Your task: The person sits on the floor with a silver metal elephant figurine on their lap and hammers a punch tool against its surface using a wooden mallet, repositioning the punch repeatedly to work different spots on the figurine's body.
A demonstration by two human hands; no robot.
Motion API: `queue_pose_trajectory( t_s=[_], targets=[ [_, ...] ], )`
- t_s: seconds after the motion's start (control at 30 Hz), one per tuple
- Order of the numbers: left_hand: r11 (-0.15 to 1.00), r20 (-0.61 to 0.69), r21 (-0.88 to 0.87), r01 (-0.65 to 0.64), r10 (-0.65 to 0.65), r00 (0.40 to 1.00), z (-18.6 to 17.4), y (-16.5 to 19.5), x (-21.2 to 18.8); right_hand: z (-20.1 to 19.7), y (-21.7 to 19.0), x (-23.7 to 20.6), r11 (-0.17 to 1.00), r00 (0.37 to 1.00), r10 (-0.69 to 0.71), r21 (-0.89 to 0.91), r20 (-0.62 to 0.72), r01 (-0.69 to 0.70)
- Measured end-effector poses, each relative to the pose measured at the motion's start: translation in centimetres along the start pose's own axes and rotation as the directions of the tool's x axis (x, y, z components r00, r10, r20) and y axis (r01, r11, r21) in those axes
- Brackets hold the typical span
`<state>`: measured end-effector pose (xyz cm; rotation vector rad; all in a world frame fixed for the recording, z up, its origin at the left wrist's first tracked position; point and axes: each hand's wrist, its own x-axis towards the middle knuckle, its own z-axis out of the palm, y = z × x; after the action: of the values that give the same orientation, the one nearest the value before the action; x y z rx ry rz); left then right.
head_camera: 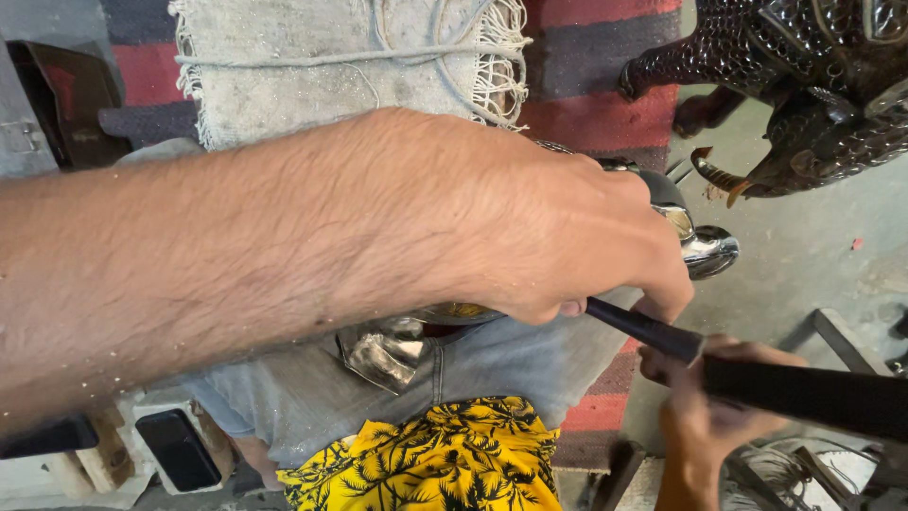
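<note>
Head camera looks down over the person's lap, where the left hand (558, 227) lies across a shiny metal piece (700, 248), fingers curled down and clamped on it, seemingly to pin it against the knee. Only the polished end of that piece shows, poking out past the knuckles. Just below the piece, the right hand (705, 407) has its fingers closed round the dark handle of a tool (757, 374), probably a hammer, though blur hides its head. Above the metal piece a fringed grey cloth (350, 66) lies over a red-and-grey striped rug (586, 104). To the upper right of the piece stands a dark ornate metal animal figure (804, 85) on the concrete floor (813, 255).
</note>
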<state>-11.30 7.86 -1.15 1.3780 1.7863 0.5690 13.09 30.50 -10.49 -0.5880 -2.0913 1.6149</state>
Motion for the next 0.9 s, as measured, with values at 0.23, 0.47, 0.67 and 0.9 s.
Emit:
queue_pose_trajectory(
  t_s=[0.23,0.47,0.67,0.9],
  targets=[
    [0.996,-0.228,-0.008,-0.093,0.089,0.97,0.6,0.4,-1.1,2.4,-3.8,1.4,0.937,0.996,-0.023,-0.345,0.092,0.053],
    [0.983,-0.295,-0.186,-0.011,-0.045,0.954,1.8,-0.6,-2.5,2.0,-5.6,2.4,0.826,0.966,0.047,-0.553,0.256,0.107],
    [0.983,-0.324,-0.157,-0.094,0.039,0.945,1.9,-1.1,-1.9,1.8,-5.7,2.4,0.807,0.969,0.051,-0.581,0.243,0.103],
    [0.955,-0.333,-0.2,-0.22,0.145,0.932,1.9,-1.4,-1.9,1.5,-4.9,1.2,0.951,0.971,0.23,-0.227,0.067,-0.209]
  ],
)
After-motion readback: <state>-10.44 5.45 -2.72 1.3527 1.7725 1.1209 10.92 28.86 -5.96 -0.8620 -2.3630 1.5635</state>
